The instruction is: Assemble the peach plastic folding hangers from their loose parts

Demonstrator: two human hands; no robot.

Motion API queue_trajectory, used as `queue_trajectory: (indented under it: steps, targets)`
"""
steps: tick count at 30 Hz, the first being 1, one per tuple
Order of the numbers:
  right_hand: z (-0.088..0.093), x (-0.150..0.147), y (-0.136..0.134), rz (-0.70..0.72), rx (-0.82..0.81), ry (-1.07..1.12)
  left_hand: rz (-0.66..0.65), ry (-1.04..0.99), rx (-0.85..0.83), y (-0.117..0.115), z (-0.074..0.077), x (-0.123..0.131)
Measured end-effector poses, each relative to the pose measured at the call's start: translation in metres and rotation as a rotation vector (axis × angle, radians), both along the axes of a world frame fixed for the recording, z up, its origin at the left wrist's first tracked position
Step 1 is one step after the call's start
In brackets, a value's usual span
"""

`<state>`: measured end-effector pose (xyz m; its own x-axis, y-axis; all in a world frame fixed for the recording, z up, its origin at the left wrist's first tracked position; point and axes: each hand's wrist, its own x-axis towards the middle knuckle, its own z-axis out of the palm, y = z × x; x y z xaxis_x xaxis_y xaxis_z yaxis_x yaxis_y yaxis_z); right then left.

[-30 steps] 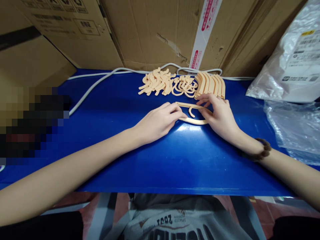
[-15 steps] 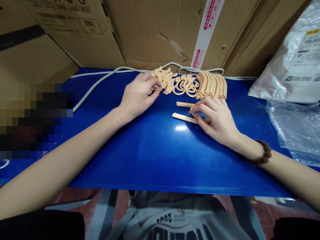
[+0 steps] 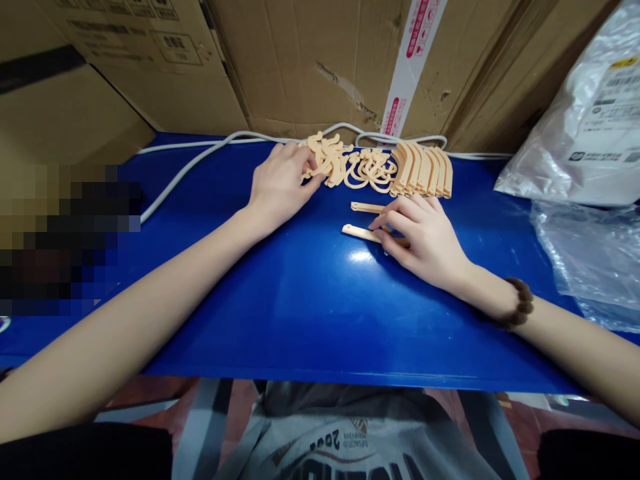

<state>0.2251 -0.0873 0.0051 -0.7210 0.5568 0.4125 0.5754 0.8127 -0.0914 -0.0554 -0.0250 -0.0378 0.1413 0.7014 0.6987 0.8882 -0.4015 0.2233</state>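
My left hand [image 3: 281, 183] reaches to the back of the blue table [image 3: 310, 300], fingers pinched on a small peach plastic piece at the left end of a pile of such pieces [image 3: 333, 162]. My right hand [image 3: 423, 237] lies over a peach hanger-shaped frame [image 3: 361, 232], fingers curled and pressing it onto the table. Part of the frame is hidden under that hand. A cluster of peach hooks [image 3: 371, 169] and a row of stacked curved peach parts [image 3: 425, 171] sit right behind it.
Cardboard boxes [image 3: 310, 60] wall off the back and left. A white cable [image 3: 200, 167] runs along the table's far edge. Plastic bags [image 3: 585, 153] lie at the right. A blurred patch covers the left side.
My left hand left the frame and went to the pile at the back, where it now pinches a piece. My right hand shifted slightly and stays on the frame.
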Motion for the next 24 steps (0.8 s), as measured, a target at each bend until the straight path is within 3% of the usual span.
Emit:
queue_trajectory:
  steps: [7,14,17,19,24]
  targets:
    - [-0.001,-0.001,0.001,0.003,-0.008,0.003,0.043,-0.01,-0.026,0.007,-0.004,-0.004]
    - [-0.001,0.001,0.0,0.013,0.01,0.035,0.158,-0.229,-0.203,-0.014,0.029,0.011]
    - [-0.002,0.002,-0.001,0.0,-0.04,0.113,0.08,-0.259,-0.126,-0.03,0.045,0.017]
    - [-0.002,0.003,-0.002,-0.028,-0.098,0.222,-0.004,-0.162,-0.057,-0.042,0.051,0.018]
    - [0.0,0.006,-0.003,-0.149,-0.219,0.456,-0.169,0.134,-0.056,-0.06,0.05,0.019]
